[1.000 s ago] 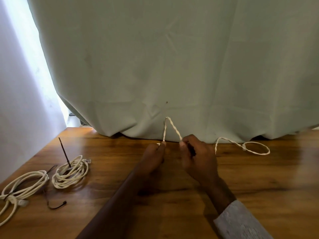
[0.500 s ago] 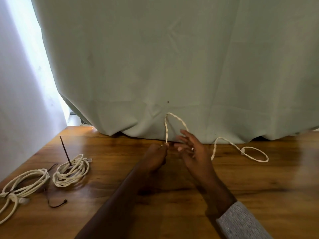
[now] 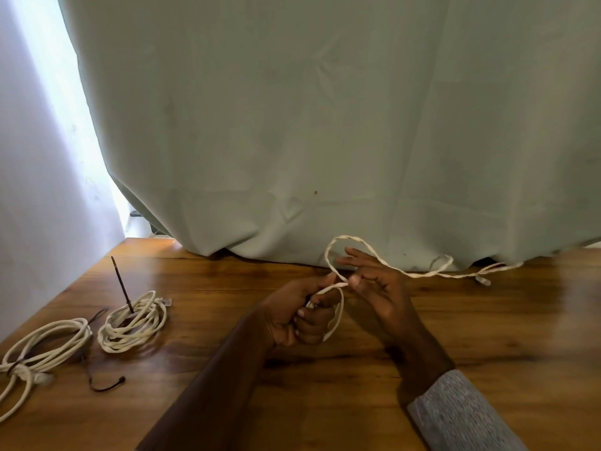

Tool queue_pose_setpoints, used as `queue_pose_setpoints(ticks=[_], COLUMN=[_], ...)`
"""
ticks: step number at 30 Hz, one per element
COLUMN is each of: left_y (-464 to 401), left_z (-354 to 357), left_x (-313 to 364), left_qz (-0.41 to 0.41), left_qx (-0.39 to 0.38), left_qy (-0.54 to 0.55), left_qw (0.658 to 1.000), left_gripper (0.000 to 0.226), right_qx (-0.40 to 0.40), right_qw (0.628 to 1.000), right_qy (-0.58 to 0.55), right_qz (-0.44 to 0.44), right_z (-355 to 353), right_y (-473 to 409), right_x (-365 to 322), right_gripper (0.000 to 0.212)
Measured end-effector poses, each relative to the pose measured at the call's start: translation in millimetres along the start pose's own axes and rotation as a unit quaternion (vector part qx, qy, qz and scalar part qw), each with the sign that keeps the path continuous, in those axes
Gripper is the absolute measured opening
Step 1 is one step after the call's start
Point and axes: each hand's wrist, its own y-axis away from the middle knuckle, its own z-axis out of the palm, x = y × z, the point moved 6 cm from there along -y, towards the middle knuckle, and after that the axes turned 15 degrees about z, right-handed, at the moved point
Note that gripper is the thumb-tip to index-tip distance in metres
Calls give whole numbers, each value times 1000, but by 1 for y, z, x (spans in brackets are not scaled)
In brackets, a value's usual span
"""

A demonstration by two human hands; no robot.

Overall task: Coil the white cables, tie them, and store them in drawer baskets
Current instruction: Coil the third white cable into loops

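Observation:
A thin white cable (image 3: 422, 273) runs from my hands rightward along the curtain's foot to a small plug end. My left hand (image 3: 299, 315) grips a short loop of it, fingers curled round the strands above the wooden table (image 3: 487, 336). My right hand (image 3: 377, 288) is beside it, thumb and forefinger pinching the cable where a bigger loop arches over its spread fingers. Two coiled white cables lie at the left: one coil (image 3: 133, 322) with a dark tie standing up in it, and a larger coil (image 3: 42, 349) at the table's left edge.
A pale green curtain (image 3: 325, 125) hangs down to the table's far edge. A white wall (image 3: 39, 222) closes the left side. A loose dark tie (image 3: 104, 384) lies in front of the coils.
My left hand has pulled back toward me with a loop of cable in its grip. The right hand now pinches the cable again. The cable's far loop has stretched out to the right.

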Motion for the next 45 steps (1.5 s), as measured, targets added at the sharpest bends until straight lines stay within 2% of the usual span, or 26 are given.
queue_pose_setpoints(ticks=[2,6,10,15,20,23,26,31,33,36,39,41,45], left_y=[1,0,-1,3,7,7,9,12,12,14,19,22,28], left_z=[-1,-2,-3,-7,3,5,4,2,-2,-12,-25,-34,-52], left_x=[4,4,9,24,38,42,48,57,59,61,65,68,69], left_qz=[13,21,54,99,157,187,230,274,285,315,352,376,393], left_qx=[-11,-19,0,7,-39,-9,18,42,54,93,184,248,342], left_qy=[31,64,44,65,42,61,88,89,98,109,88,67,6], left_qw=[999,998,998,993,986,980,969,957,952,938,913,890,853], left_gripper=[45,47,55,68,58,66,68,71,71,70,68,67,63], right_qx=[-2,54,65,45,-9,-40,-50,-8,10,-23,-108,-145,-199], right_qw=[999,994,987,985,971,961,960,959,969,973,958,947,916], right_qy=[-33,-30,-46,-51,-106,-127,-116,-147,-105,-25,28,58,24], right_qz=[22,87,139,161,212,244,250,241,225,229,263,282,347], right_z=[-1,0,11,14,30,46,53,52,51,56,68,72,79], right_y=[-1,-2,-1,0,3,5,6,9,10,12,17,21,28], right_x=[-2,-2,8,9,15,16,13,4,-1,-7,-11,-13,-17], right_gripper=[34,32,31,34,29,30,28,21,19,20,35,38,31])
